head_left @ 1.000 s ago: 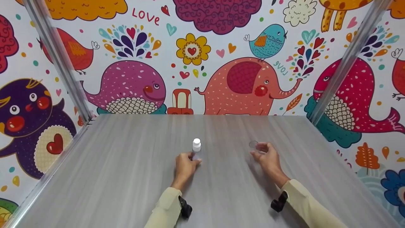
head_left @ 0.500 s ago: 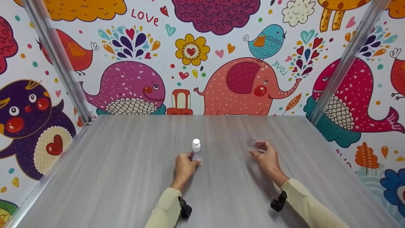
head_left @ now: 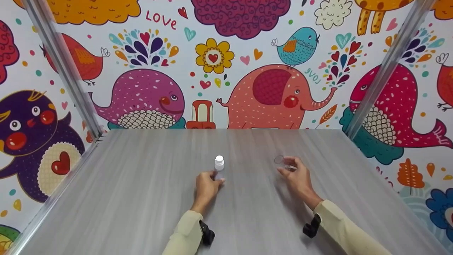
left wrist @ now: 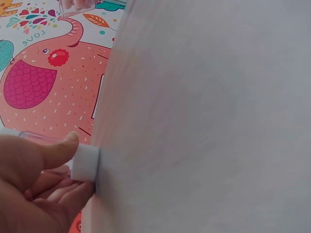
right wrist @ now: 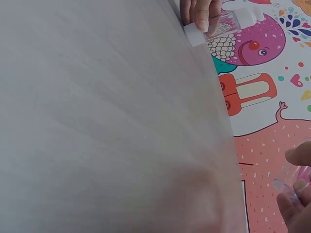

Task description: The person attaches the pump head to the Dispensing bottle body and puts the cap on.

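Note:
My left hand (head_left: 206, 186) grips a small clear bottle (head_left: 219, 165) with a white top, upright on the table. In the left wrist view, its white base (left wrist: 85, 164) meets the tabletop beside my fingers, and the thumb lies along the clear body. To the right, my right hand (head_left: 300, 179) holds a clear, hollow plastic cap (head_left: 279, 160) by its side between thumb and fingers, raised over the table. The round rim of this cap is tilted. In the right wrist view, the clear cap (right wrist: 287, 190) shows only partly, at the right edge.
The grey wood-grain table (head_left: 141, 184) reaches back to a wall (head_left: 244, 53) printed with cartoon animals. Metal posts (head_left: 67, 76) rise at both back corners. Each cream sleeve carries a black wrist device (head_left: 207, 232).
My right hand has drifted slightly left with the clear cap, towards the bottle. The left hand and the bottle stay in place.

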Demonstrator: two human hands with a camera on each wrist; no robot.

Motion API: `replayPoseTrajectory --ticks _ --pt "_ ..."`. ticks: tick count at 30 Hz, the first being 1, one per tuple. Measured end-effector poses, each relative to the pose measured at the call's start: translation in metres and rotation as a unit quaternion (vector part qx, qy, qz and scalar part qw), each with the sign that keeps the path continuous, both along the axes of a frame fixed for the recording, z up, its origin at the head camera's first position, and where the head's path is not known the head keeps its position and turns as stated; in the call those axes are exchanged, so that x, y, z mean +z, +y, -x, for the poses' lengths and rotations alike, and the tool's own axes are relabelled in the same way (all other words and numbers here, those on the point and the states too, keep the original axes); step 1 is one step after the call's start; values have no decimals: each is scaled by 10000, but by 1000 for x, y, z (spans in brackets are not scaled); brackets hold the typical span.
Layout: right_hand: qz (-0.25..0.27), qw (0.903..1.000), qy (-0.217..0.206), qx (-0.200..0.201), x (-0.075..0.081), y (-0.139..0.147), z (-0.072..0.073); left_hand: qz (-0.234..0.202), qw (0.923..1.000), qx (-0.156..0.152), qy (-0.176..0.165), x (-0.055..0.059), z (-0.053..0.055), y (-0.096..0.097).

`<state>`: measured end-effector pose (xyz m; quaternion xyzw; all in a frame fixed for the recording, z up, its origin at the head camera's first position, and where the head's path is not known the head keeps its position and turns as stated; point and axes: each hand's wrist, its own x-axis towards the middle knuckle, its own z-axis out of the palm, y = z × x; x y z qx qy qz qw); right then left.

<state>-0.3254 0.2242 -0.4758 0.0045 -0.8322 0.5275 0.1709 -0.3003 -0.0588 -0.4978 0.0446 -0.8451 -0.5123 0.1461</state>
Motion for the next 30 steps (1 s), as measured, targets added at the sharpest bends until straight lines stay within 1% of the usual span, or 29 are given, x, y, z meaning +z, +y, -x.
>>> replayPoseTrajectory --ticks 5,12,19,30 --pt "-138 9999 16 64 2 1 -3 28 10000 23 -46 0 1 0" --pt "-251 9991 256 247 6 -2 -2 -23 9997 37 -255 1 2 -1" --pt "-616 9940 787 443 4 -8 -3 62 9999 91 -98 0 0 -2" --pt "-795 9903 993 552 4 -12 -10 -8 9998 28 -181 2 0 -1"
